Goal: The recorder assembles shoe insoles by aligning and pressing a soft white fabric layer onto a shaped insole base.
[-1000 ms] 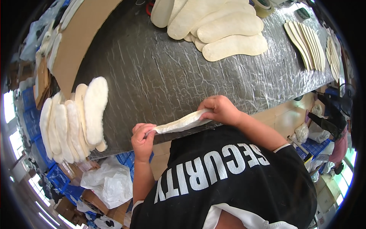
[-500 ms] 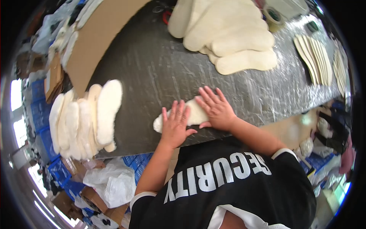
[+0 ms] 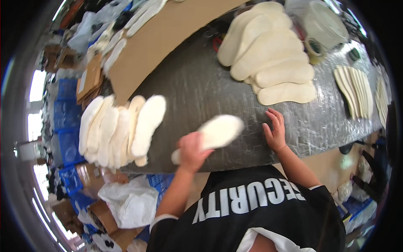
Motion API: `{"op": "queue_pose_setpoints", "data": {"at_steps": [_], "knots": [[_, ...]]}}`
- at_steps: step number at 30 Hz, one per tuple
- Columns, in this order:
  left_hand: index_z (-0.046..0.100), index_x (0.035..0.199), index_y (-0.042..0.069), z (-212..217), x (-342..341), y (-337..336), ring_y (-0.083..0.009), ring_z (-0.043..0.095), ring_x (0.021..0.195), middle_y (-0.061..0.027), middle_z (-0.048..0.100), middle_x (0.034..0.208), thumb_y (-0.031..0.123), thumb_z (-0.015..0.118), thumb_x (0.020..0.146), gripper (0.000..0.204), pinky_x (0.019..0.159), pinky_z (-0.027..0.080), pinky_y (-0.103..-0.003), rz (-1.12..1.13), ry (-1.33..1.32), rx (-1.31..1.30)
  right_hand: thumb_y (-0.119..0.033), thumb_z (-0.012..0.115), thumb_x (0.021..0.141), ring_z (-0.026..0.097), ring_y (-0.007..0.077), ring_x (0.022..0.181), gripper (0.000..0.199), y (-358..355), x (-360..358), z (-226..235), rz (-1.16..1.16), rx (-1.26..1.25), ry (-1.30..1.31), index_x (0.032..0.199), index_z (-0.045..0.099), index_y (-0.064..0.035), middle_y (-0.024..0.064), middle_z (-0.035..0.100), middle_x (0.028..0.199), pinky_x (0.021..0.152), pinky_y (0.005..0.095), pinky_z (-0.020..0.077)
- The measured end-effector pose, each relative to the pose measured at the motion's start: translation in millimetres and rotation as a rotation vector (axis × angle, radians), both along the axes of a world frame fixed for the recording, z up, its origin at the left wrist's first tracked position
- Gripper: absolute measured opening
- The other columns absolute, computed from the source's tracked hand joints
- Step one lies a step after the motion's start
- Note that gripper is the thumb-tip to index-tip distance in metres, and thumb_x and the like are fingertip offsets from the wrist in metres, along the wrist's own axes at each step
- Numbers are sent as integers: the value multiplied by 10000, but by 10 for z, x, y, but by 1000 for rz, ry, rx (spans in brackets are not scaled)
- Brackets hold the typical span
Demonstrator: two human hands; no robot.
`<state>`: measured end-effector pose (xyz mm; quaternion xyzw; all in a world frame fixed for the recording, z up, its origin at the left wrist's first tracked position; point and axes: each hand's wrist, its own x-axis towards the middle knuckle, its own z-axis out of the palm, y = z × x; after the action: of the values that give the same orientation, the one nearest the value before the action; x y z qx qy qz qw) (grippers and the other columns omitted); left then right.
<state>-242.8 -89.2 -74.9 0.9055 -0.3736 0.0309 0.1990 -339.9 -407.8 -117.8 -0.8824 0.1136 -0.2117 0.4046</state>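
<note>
My left hand (image 3: 194,150) is wrapped round the middle of a white fleecy insole (image 3: 222,131) near the table's front edge. The insole is blurred by motion and slants up to the right. My right hand (image 3: 275,131) is empty, fingers apart, a little to the right of it. Beyond that hand lies a spread pile of cream insoles (image 3: 268,52). To the left, several fluffy white insoles (image 3: 149,124) lie overlapping in a row.
The dark table (image 3: 184,80) has a shiny wrinkled covering. A large cardboard sheet (image 3: 155,50) lies at its far left. At the right are a fanned row of thin cream insoles (image 3: 352,92), a tape roll (image 3: 314,46) and a clear tub (image 3: 325,25). Blue crates (image 3: 69,122) stand left.
Both hands were pressed flat on the insole. Now my left hand has gripped it and my right hand has come off to the right. The whole view has shifted.
</note>
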Motion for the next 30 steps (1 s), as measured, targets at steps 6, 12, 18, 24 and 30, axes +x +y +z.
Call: {"op": "queue_pose_setpoints", "data": {"at_steps": [6, 12, 18, 24, 30], "knots": [[529, 1235, 7, 900, 741, 967, -389, 426, 1221, -211, 504, 1286, 238, 842, 623, 725, 1035, 317, -479, 577, -459, 424, -265, 778, 712, 506, 334, 1046, 420, -283, 298, 140, -156, -324, 70, 1029, 585, -68, 134, 554, 1051, 884, 435, 431], [596, 1122, 39, 520, 888, -833, -318, 494, 1176, -127, 564, 1233, 143, 720, 731, 423, 1017, 360, -430, -217, -14, -3, -341, 745, 730, 521, 285, 986, 368, -412, 767, 109, -30, -483, 505, 942, 625, -66, 103, 557, 991, 848, 401, 450], [564, 1172, 18, -219, 855, -2349, -303, 491, 1207, -150, 576, 1231, 83, 588, 811, 368, 1025, 362, -416, -490, 37, -79, -232, 619, 808, 597, 292, 790, 181, -474, 704, -74, 102, -762, 389, 826, 596, -54, 87, 590, 887, 662, 393, 517], [589, 1062, -12, -49, 902, -2752, -328, 545, 1078, -160, 634, 1068, 2, 462, 805, 287, 950, 414, -422, -496, 111, 186, -26, 510, 826, 560, 349, 809, 56, -898, -248, 583, -645, -109, -87, 875, 527, -5, 163, 564, 909, 718, 412, 461], [638, 805, -12, -18, 1183, -3005, -393, 618, 822, -217, 653, 838, -8, 505, 745, 146, 756, 497, -436, -408, 229, 226, 35, 571, 743, 578, 316, 756, 112, -671, -740, 1256, -424, -341, -307, 789, 488, -25, 146, 589, 888, 669, 379, 476]]}}
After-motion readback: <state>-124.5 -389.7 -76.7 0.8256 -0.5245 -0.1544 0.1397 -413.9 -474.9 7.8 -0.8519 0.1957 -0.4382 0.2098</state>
